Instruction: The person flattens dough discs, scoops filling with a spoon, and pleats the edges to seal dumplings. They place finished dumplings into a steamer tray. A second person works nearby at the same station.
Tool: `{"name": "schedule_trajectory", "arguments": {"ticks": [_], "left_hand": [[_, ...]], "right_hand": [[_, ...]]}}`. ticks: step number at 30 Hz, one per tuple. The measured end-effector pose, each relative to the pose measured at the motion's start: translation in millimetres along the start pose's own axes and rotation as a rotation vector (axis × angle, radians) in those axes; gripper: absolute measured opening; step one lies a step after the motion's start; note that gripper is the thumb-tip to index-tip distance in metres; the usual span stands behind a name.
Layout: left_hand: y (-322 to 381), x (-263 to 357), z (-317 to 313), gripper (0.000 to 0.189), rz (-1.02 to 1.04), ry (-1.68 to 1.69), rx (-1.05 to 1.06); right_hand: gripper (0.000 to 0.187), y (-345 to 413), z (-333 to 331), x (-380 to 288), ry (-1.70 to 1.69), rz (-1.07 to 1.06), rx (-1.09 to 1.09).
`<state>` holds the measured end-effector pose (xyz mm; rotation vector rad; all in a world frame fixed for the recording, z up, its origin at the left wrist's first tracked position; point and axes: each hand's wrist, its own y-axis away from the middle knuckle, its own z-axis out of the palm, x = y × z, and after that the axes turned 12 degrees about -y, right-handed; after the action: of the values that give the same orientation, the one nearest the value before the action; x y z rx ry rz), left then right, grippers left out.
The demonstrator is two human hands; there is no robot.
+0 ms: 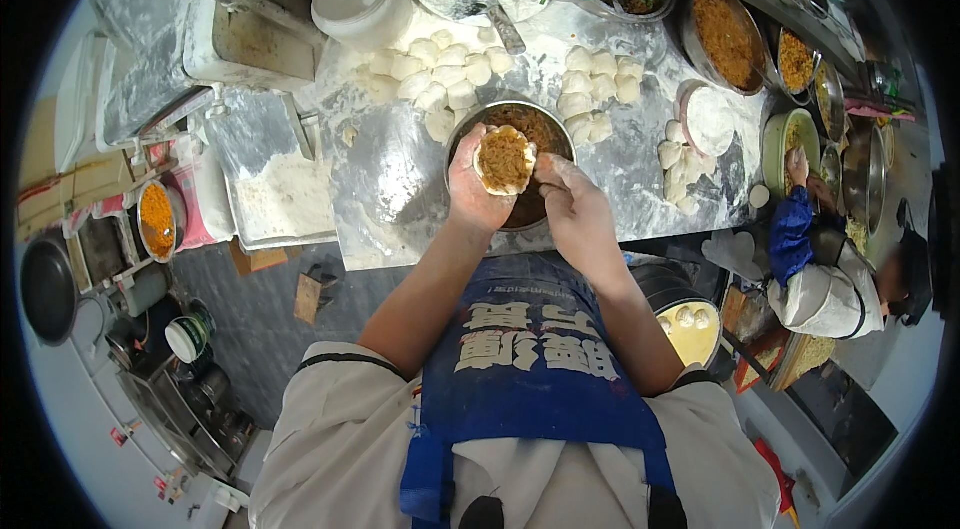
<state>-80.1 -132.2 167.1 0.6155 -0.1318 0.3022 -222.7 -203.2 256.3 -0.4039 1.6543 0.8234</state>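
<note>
In my left hand lies a round dough wrapper cupped on the palm and fingers, heaped with brown filling. Its pale rim stands up unevenly around the filling. My right hand has curled fingers at the right edge of the wrapper; whether they pinch the dough is not clear. Both hands are above a metal bowl that holds more brown filling. Dough pieces lie grouped behind the bowl to the left, and other dough pieces to the right.
The floured metal worktable carries a scraper, a white tub and a flour bowl. Filling basins line the right back. At right a co-worker reaches into a green basin. Shaped buns sit on a steamer tray.
</note>
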Motion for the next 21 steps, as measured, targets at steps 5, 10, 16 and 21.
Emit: {"name": "schedule_trajectory", "arguments": {"ticks": [5,10,16,21], "left_hand": [[10,-3,12,0.032,0.041,0.061,-0.046],[14,2,17,0.036,0.031,0.113,-0.086],[18,8,30,0.039,-0.002,0.171,-0.145],[25,9,40,0.04,-0.009,0.091,-0.218]], "right_hand": [[0.035,6,-5,-11,-0.092,-0.115,-0.016],[0.023,8,-14,-15,-0.189,-0.045,-0.038],[0.021,-3,-7,-30,0.001,0.027,0.084],[0.02,-8,-5,-32,0.007,-0.074,0.094]]}}
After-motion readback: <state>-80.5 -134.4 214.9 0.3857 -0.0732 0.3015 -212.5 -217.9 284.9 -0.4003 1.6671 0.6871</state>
